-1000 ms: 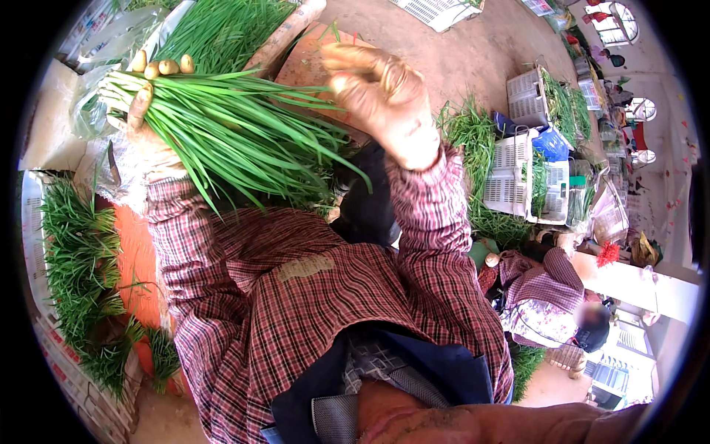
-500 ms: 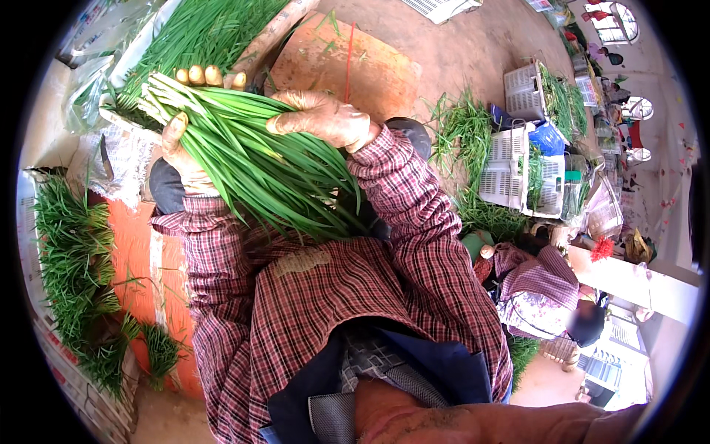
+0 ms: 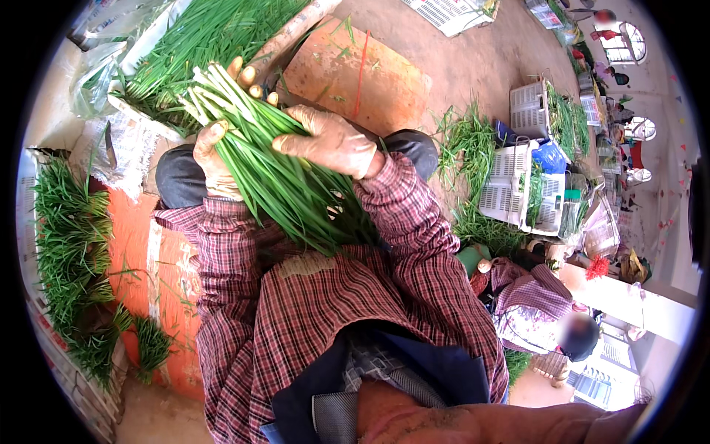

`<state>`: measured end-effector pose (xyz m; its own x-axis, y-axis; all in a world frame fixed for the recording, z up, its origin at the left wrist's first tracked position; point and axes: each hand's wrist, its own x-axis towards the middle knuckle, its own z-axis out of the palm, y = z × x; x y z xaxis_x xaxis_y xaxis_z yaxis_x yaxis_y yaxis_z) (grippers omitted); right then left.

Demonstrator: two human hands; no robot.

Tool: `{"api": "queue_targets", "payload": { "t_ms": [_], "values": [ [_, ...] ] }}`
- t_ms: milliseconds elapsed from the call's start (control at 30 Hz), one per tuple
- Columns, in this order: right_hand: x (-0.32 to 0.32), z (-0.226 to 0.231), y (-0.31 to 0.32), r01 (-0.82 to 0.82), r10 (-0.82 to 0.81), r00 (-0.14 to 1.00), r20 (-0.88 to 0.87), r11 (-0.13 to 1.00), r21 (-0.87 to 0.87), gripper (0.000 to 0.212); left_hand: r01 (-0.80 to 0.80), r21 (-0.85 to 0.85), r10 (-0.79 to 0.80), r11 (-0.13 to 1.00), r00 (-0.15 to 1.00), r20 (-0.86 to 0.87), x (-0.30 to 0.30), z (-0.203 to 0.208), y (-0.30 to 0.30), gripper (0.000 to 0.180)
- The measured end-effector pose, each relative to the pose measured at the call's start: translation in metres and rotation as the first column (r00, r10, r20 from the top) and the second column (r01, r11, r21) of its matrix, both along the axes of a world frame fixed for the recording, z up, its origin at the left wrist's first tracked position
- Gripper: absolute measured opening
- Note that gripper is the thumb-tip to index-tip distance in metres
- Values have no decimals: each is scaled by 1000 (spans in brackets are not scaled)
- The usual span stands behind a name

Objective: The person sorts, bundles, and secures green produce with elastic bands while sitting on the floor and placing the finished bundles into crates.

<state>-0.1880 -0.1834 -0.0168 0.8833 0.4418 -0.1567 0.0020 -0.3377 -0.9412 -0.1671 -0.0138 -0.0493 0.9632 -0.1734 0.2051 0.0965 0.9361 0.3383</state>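
A thick bunch of garlic chives (image 3: 285, 170) lies slantwise across my lap, its pale stem ends at the upper left and its green leaves toward my body. My gloved left hand (image 3: 217, 164) is closed round the stem end, thumb on the near side and fingertips showing beyond the stems. Over the middle of the bunch, my gloved right hand (image 3: 333, 146) grips from the right with its thumb on top; its other fingers are mostly hidden.
Loose chives fill a trough (image 3: 214, 41) ahead on the left. A worn orange board (image 3: 359, 74) lies beyond my knees. Finished-looking bunches (image 3: 70, 259) line the left side by a knife (image 3: 110, 144). White crates (image 3: 506, 174) and a seated co-worker (image 3: 532, 303) are at right.
The bunch has turned steeper, its stem ends swinging up and to the right. Both hands have shifted slightly right and keep their hold.
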Motion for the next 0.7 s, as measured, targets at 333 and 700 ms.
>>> {"api": "queue_targets", "payload": {
  "t_ms": [333,700],
  "values": [
    [8,-35,-20,127,31,893,-449,940,318,37,92,-3,-92,996,995,-37,-6,2,-6,87],
    [-2,24,-6,165,-95,836,540,983,-83,28,104,106,-89,989,986,-139,-10,-6,-6,88]
  ]
}}
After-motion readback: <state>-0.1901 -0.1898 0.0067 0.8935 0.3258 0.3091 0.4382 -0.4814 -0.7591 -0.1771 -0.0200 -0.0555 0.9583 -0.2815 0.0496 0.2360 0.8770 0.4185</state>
